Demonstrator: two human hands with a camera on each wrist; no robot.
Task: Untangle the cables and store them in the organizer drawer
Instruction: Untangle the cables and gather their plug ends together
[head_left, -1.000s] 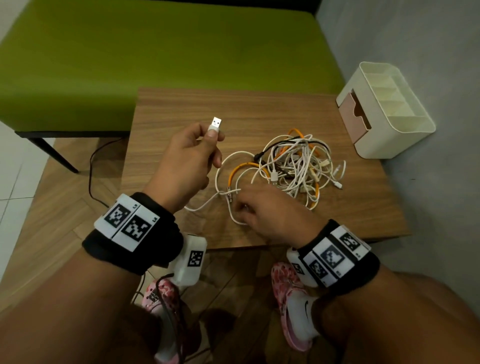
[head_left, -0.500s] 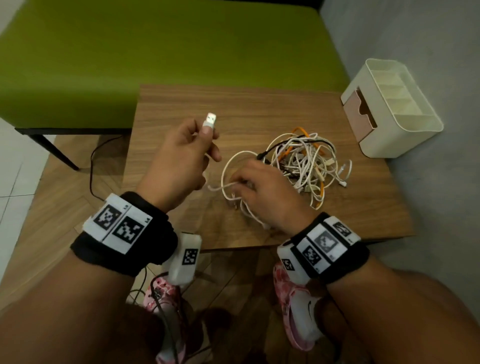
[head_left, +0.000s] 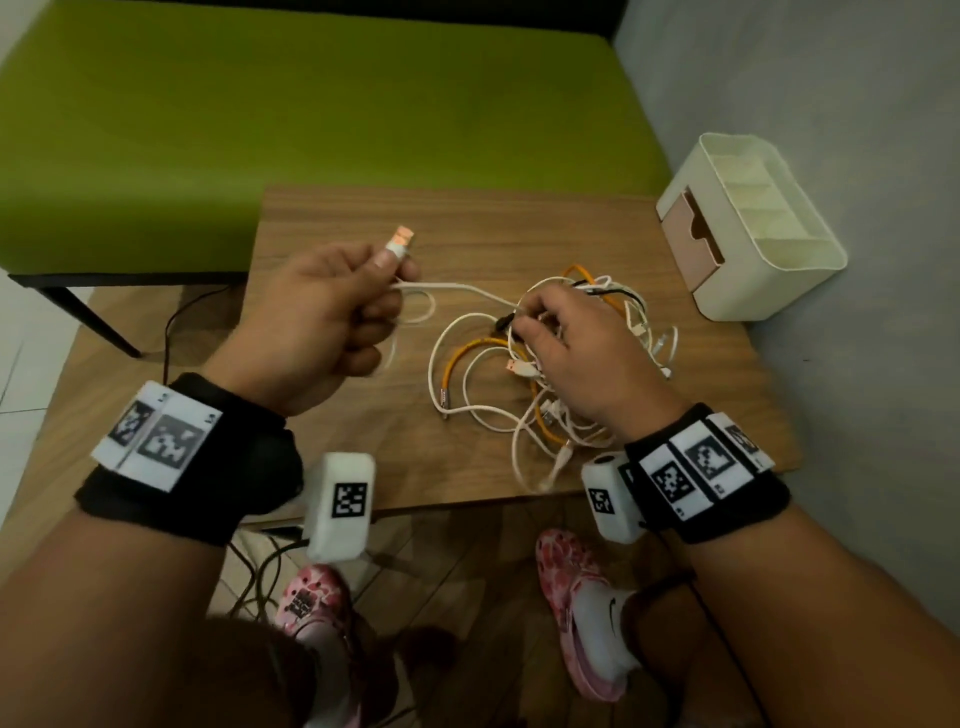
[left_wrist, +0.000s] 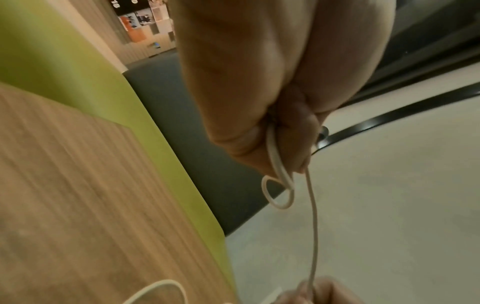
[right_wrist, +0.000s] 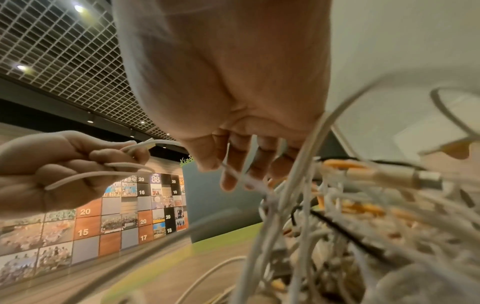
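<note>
My left hand (head_left: 332, 317) is raised above the wooden table (head_left: 467, 228) and grips a white cable (head_left: 457, 287) with small coils in its fist; the USB plug (head_left: 400, 240) sticks up from the fingers. That cable runs taut to my right hand (head_left: 576, 348), which pinches it at the edge of a tangle of white, orange and black cables (head_left: 530, 384). In the left wrist view the white cable (left_wrist: 313, 222) hangs from the fist (left_wrist: 280, 144) in a small loop. The right wrist view shows fingers (right_wrist: 231, 174) pinching a white strand amid the tangle (right_wrist: 350, 205).
A cream organizer (head_left: 753, 228) with a pink drawer (head_left: 693, 241) slightly open stands at the table's far right corner by the grey wall. A green bench (head_left: 311, 119) lies behind the table. My feet in pink shoes (head_left: 576, 597) are under the near edge.
My right hand has moved from the near loops up to the tangle's left edge and pinched the white cable. The left hand drew the plug end left, pulling the cable taut.
</note>
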